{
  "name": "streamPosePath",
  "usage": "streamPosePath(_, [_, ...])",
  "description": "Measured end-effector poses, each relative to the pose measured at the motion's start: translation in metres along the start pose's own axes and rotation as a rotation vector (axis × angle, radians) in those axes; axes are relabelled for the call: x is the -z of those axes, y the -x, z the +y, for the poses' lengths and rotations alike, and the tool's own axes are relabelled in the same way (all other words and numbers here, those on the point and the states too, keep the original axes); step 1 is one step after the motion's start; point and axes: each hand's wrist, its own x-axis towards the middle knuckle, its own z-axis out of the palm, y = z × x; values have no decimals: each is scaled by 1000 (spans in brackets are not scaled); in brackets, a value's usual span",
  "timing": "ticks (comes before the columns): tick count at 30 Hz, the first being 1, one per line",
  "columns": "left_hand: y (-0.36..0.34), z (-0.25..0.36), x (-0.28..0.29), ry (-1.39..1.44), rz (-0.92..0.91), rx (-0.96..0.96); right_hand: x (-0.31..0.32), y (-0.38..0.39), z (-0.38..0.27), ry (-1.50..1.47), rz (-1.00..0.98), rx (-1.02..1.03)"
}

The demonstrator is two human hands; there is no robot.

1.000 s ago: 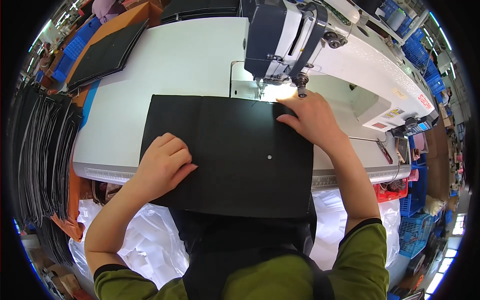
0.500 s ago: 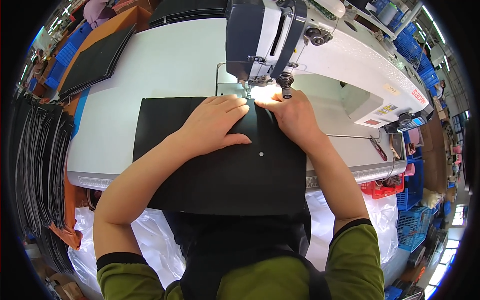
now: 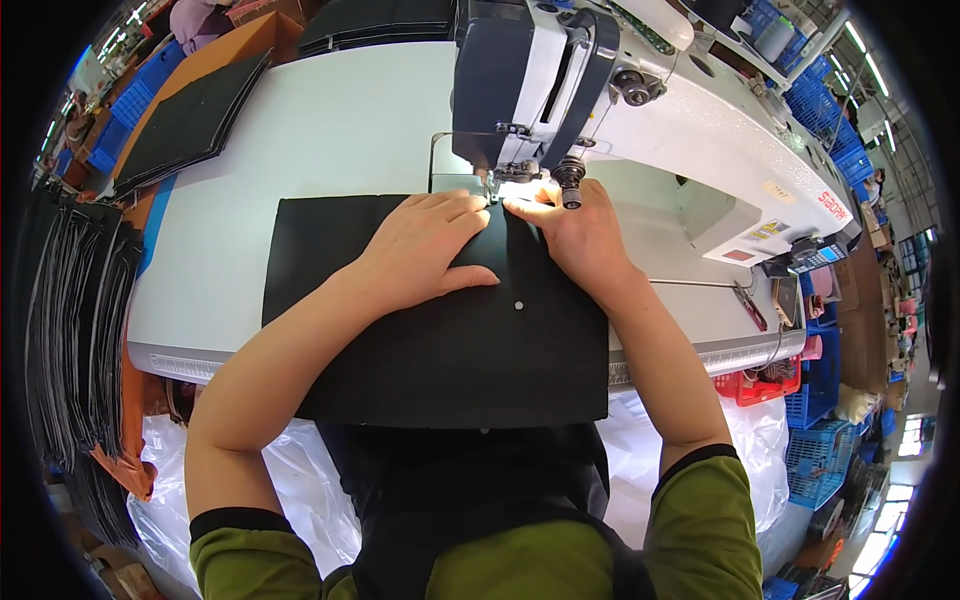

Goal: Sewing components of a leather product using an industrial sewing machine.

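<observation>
A black sheet-like panel (image 3: 430, 370) lies over the front of the sewing machine table, its far edge beneath the needle area. My left hand (image 3: 425, 245) rests flat on it, fingers stretched toward the presser foot (image 3: 493, 188), thumb spread to the right. At the panel's far right edge, my right hand (image 3: 585, 240) is curled, with its thumb laid on the panel beside the foot. Some right fingertips are hidden behind the machine's round knob (image 3: 568, 172) and in bright lamp light. A small white dot (image 3: 519, 306) shows on the panel.
The sewing machine (image 3: 690, 130) arches over the right side. Thread snips (image 3: 750, 306) lie on the table (image 3: 350, 110) at right. Stacked black panels (image 3: 190, 125) sit at far left, and more hang (image 3: 80, 320) at left. A red basket (image 3: 757, 384) is below right.
The whole view has shifted slightly. Both hands and the panel keep nearly the same place at the needle, with the right thumb still beside the presser foot.
</observation>
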Motion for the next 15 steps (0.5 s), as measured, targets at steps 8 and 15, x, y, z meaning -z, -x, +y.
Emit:
streamPosePath(8, [-2,-2,-1,14,4,20,7,-2,1,-49,59,18])
streamPosePath(15, [-2,-4,-5,24,31,3,13,-1,11,-616,62,-546])
